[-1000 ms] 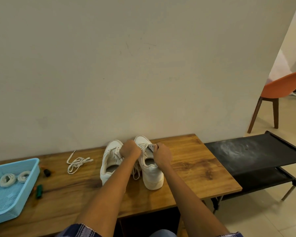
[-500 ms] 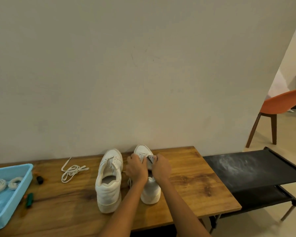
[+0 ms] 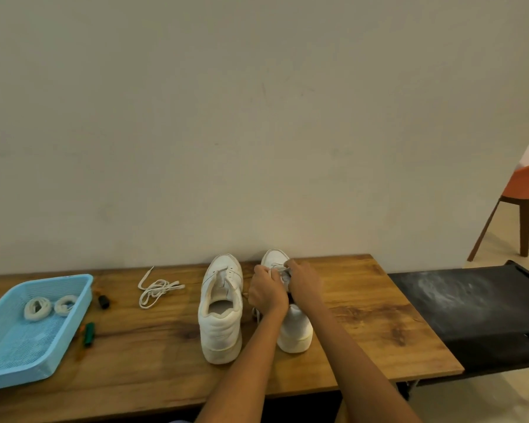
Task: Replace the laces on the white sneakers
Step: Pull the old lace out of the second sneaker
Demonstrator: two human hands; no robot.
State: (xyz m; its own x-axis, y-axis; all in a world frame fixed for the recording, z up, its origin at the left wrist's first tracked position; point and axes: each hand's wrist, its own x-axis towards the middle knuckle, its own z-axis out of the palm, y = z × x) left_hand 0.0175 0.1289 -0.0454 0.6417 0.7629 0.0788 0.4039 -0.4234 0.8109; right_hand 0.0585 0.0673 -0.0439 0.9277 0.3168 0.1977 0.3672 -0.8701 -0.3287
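Wood table (image 3: 364, 315): we see bare room right of the shoes, up to its edge.
Right shoe (image 3: 293, 328): mid-table, near the wall.
Our hands: left (image 3: 268, 293) and right (image 3: 304, 282) pinch its lace (image 3: 280, 268).

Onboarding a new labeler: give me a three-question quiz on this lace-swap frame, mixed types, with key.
1. True or false: the left shoe has no lace in it.
2. Which shoe are both hands working on? A) left shoe B) right shoe C) neither
3. Fill in: the two coiled laces lie in the blue ____.

Key
1. True; its eyelets look bare, and a loose lace lies on the table.
2. B; the left hand and right hand pinch the lace at its front.
3. Basket.
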